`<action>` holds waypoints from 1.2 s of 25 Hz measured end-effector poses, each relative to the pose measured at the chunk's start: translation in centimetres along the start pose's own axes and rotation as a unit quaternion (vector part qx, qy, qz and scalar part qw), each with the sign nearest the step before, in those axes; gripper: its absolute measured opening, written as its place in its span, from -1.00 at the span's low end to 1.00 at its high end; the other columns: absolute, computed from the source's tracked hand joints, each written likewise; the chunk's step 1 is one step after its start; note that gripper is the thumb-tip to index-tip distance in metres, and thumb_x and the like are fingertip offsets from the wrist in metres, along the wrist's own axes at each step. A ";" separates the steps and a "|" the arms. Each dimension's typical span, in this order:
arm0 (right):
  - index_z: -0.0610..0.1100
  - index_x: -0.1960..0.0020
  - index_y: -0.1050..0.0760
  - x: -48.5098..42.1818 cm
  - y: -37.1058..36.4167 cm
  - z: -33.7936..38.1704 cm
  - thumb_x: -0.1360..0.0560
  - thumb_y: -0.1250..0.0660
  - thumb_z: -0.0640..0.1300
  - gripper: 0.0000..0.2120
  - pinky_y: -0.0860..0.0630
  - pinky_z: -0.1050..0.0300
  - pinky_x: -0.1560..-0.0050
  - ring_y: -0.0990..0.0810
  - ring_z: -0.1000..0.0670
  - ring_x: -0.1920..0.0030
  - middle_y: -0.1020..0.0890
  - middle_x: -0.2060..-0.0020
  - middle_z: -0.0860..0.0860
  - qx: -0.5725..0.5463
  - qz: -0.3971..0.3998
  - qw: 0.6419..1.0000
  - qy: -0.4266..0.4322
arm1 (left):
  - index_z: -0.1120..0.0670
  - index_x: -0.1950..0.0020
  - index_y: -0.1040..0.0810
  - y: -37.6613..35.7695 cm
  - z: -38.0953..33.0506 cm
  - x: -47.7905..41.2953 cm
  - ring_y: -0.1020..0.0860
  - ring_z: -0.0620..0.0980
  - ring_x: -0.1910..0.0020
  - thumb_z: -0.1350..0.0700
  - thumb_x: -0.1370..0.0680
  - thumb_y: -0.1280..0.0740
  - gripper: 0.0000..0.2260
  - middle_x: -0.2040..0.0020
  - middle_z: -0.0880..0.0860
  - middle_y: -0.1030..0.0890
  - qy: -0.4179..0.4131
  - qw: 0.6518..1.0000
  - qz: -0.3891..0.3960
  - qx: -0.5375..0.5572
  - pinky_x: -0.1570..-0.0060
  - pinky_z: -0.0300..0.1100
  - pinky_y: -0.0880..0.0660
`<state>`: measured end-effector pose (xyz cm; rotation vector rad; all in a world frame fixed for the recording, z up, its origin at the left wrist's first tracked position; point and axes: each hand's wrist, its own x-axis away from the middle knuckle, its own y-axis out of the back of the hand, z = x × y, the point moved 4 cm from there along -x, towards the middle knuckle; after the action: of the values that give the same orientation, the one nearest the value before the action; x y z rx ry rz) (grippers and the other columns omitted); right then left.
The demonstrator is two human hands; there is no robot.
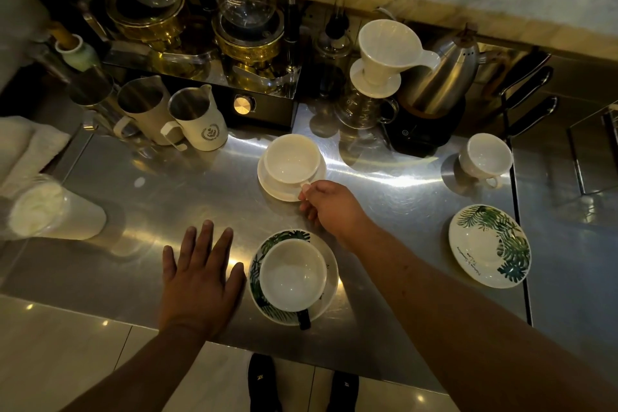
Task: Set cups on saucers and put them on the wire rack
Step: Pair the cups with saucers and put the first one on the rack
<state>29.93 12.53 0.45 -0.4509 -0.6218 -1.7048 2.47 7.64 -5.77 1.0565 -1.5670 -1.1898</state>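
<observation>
Two dark shoes stand on the pale floor tiles at the bottom edge, just below the front lip of the steel counter. Above them, both bare forearms reach in over the counter.

Nearest on the steel, the left hand lies palm down with its fingers spread flat, gripping nothing. Just beside its thumb sits a leaf-patterned saucer with a white cup standing upright in it, the cup's dark handle pointing back toward the person.

A little farther in, the right hand has its fingers curled, thumb and forefinger pinched on the handle of a second white cup. That cup rests upright on a plain white saucer near the middle of the counter.

Off to the right, well apart from both hands, a second leaf-patterned saucer lies bare. Beyond it a third white cup stands alone on the steel, with no saucer under it.

At the left edge a clear plastic cup lies on its side beside folded white cloths.

Farther back stand three steel milk pitchers, a white pour-over dripper set on a glass server, and a steel gooseneck kettle on a black base. Behind these, two glass siphon brewers sit on brass-coloured stands against the marble ledge. The wire rack cannot be made out.
</observation>
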 end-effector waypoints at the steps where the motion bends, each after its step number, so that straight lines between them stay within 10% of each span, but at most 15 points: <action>1: -0.12 0.05 -0.65 0.0 0.0 0.1 -0.65 -0.26 0.02 -0.72 -0.50 0.23 0.32 -0.53 0.10 0.38 -0.67 0.25 -0.06 0.007 0.000 1.000 0.000 | -0.19 -0.65 -0.01 0.0 0.0 0.0 0.13 0.05 -0.65 -0.33 -0.62 0.09 -0.40 -0.68 0.02 -0.01 0.000 1.000 0.000 -0.001 -0.55 0.26 0.10; 24: -0.04 0.08 -0.63 0.0 -1.2 0.3 -0.58 -0.34 0.10 -0.77 -0.60 0.13 0.25 -0.61 0.07 0.36 -0.73 0.30 0.04 0.028 0.005 1.000 -0.008 | -0.17 -0.64 -0.06 0.4 -0.4 0.0 0.13 0.04 -0.65 -0.32 -0.63 0.08 -0.41 -0.68 0.02 -0.02 0.006 1.000 0.010 0.006 -0.55 0.27 0.11; 30: 0.01 -0.05 -0.58 2.0 4.6 -1.3 -0.61 -0.30 0.02 -0.88 -0.46 0.35 0.41 -0.65 0.05 0.19 -0.68 0.15 -0.01 -0.042 -0.161 0.986 0.019 | -0.14 -0.64 -0.09 0.9 -0.6 0.0 0.09 0.07 -0.65 -0.30 -0.61 0.06 -0.40 -0.68 0.03 -0.02 0.012 1.000 0.017 0.009 -0.55 0.26 0.11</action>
<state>34.06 9.48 1.38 -0.3915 -0.6222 -2.0486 2.94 7.61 -4.80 1.0475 -1.5733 -1.1387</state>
